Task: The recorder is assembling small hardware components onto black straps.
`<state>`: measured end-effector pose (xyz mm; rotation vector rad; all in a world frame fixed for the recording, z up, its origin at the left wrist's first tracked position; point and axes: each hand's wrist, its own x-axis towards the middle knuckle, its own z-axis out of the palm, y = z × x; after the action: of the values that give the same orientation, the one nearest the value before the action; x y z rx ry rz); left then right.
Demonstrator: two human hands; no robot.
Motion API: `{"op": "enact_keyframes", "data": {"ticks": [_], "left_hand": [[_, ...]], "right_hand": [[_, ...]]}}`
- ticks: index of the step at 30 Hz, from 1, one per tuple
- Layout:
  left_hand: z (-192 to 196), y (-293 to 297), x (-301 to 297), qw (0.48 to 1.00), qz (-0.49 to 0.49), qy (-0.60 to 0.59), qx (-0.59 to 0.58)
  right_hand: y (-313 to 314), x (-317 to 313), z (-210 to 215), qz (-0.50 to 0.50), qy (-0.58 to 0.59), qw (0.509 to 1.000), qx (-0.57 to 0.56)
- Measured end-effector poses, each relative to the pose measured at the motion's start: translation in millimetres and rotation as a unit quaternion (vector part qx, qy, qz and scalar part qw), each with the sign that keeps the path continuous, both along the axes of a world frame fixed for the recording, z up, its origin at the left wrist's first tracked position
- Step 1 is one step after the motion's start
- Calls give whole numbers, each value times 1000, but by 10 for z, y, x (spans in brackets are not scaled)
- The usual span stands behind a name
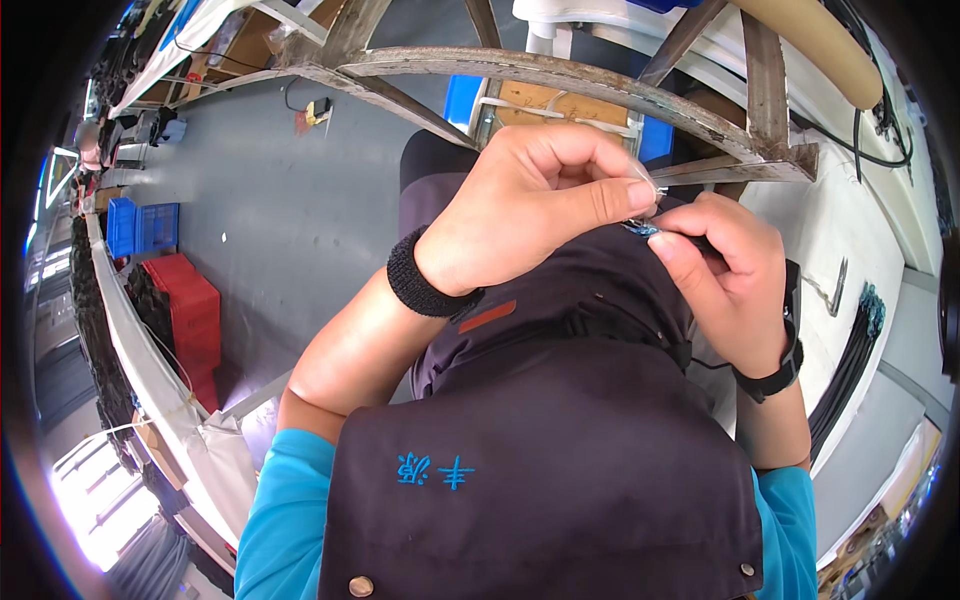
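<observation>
Close together above my lap, both hands work at one small spot. My left hand (545, 205) is closed, its thumb and forefinger pinching something small and shiny that I cannot make out. Just below and to the right, my right hand (728, 275) pinches a dark cable, whose thin blue wire ends (640, 229) stick out past the thumb toward the left fingertips. Most of that cable is hidden in the right palm. Each wrist wears a black band.
On the white work surface (815, 235) to the right lie tweezers (838, 288) and a bundle of black cables (842, 372) with bluish ends. A worn metal frame (560, 68) stands ahead. Red bins (190, 310) and blue crates (140, 228) are on the left.
</observation>
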<state>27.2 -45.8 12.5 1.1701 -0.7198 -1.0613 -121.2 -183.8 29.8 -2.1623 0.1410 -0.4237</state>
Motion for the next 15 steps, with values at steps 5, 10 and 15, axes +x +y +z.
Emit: {"op": "enact_keyframes", "data": {"ticks": [5,10,15], "left_hand": [[5,59,-43,1000,6,-23,12],[-30,86,-69,999,28,16,23],[-1,100,-83,996,50,61,41]], "right_hand": [[-57,60,1,19,114,973,199],[-139,95,-32,65,245,909,331],[177,-2,-76,-40,-54,998,10]]}}
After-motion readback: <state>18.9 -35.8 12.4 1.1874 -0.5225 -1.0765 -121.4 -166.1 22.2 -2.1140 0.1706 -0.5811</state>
